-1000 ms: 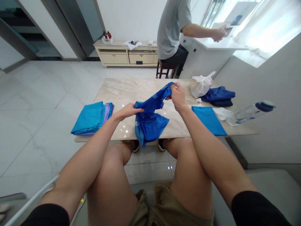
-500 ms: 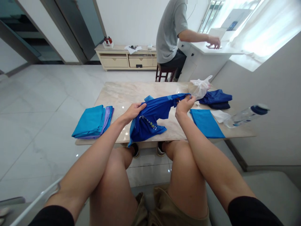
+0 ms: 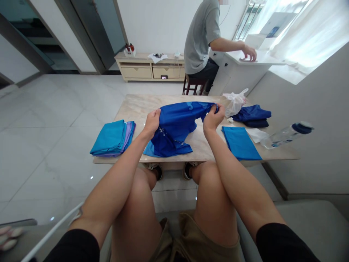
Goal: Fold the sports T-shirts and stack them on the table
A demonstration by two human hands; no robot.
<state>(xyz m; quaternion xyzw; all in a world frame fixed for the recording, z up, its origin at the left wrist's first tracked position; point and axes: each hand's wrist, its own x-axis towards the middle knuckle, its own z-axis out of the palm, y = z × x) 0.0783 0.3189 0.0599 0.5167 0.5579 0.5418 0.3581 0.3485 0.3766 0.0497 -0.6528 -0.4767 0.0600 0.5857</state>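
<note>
A dark blue cloth garment point(image 3: 177, 122) with a light blue edge and small printed marks is stretched between my hands above the table point(image 3: 139, 109). My left hand point(image 3: 152, 122) pinches its upper left edge. My right hand point(image 3: 214, 117) grips the narrow right end, fingers bunched round it. The lower part of the garment hangs down onto the tabletop near its front edge. To the left lies a stack of folded cloths point(image 3: 109, 138), turquoise on top with purple below. Beside my right forearm sits a flat folded blue cloth point(image 3: 241, 142).
At the table's right stand a white plastic bag point(image 3: 234, 103), dark blue crumpled fabric point(image 3: 252, 113), a white tissue point(image 3: 256, 134) and a clear bottle point(image 3: 286, 135) with a blue lid. Beyond, a person in grey point(image 3: 203, 40) sits on a stool near a low cabinet point(image 3: 139, 72).
My left hand has risen and moved slightly left, lifting the garment's left edge. The cloth between my hands is spread wider and higher. My right hand stays nearly in place.
</note>
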